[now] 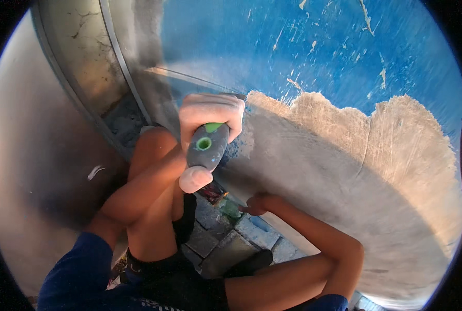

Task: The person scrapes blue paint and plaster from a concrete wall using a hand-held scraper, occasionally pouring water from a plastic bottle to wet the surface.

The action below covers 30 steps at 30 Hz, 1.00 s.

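My left hand (210, 114) grips a scraper with a grey-and-green handle (206, 150), its fingers wrapped round it and the thumb pressed on the end. The far end of the scraper is mostly hidden by my fingers, against the curved wall (314, 171), where blue paint (334, 52) meets a rough bare grey patch. My right hand (259, 203) is low by the wall's foot, fingers loosely apart and partly hidden, beside a small green object (228, 207) I cannot make out.
A smooth curved metal surface (39, 171) rises at the left, with a narrow gap and metal edging (122, 72). My bent legs (153, 223) are between the surfaces, above grey pavers (220, 251) and a dark red item (210, 191).
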Each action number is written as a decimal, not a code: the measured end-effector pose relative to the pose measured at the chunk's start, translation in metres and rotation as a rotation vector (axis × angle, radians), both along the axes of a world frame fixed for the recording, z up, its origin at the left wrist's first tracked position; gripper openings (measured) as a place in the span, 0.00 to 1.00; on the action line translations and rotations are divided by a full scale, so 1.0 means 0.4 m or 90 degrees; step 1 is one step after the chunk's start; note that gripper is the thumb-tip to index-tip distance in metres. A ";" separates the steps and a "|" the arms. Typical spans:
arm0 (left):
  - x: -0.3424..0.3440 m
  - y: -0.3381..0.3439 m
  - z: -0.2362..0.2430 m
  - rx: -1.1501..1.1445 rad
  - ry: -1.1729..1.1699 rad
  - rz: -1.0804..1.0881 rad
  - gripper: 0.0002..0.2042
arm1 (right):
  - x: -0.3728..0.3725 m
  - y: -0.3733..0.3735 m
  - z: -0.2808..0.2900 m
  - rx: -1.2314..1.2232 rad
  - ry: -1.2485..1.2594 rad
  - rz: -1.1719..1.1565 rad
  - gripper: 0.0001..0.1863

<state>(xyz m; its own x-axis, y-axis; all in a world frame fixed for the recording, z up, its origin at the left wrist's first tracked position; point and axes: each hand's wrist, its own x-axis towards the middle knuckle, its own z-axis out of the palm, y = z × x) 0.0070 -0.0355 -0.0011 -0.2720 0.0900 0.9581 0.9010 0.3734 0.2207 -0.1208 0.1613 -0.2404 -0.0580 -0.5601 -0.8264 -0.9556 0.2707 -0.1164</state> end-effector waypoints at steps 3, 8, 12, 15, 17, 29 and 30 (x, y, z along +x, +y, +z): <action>0.027 0.008 0.021 0.032 0.004 0.031 0.42 | 0.008 -0.005 0.016 -0.035 0.013 0.010 0.41; -0.008 0.001 0.007 -0.005 0.035 0.019 0.42 | -0.005 -0.008 -0.015 0.009 -0.016 -0.004 0.40; 0.002 0.019 0.018 0.011 0.027 0.020 0.43 | 0.000 0.008 -0.008 -0.033 -0.002 -0.010 0.41; -0.001 0.014 0.015 0.032 0.018 -0.001 0.42 | 0.004 -0.012 0.029 0.033 -0.007 -0.019 0.40; -0.010 -0.005 0.001 0.014 -0.035 0.002 0.40 | 0.009 -0.025 0.047 0.055 -0.042 0.002 0.40; -0.008 -0.020 -0.013 -0.044 0.019 0.042 0.43 | 0.011 -0.035 0.013 0.027 -0.007 0.021 0.41; -0.016 -0.007 -0.009 -0.058 0.012 0.032 0.31 | 0.005 -0.025 0.003 0.027 -0.004 0.018 0.41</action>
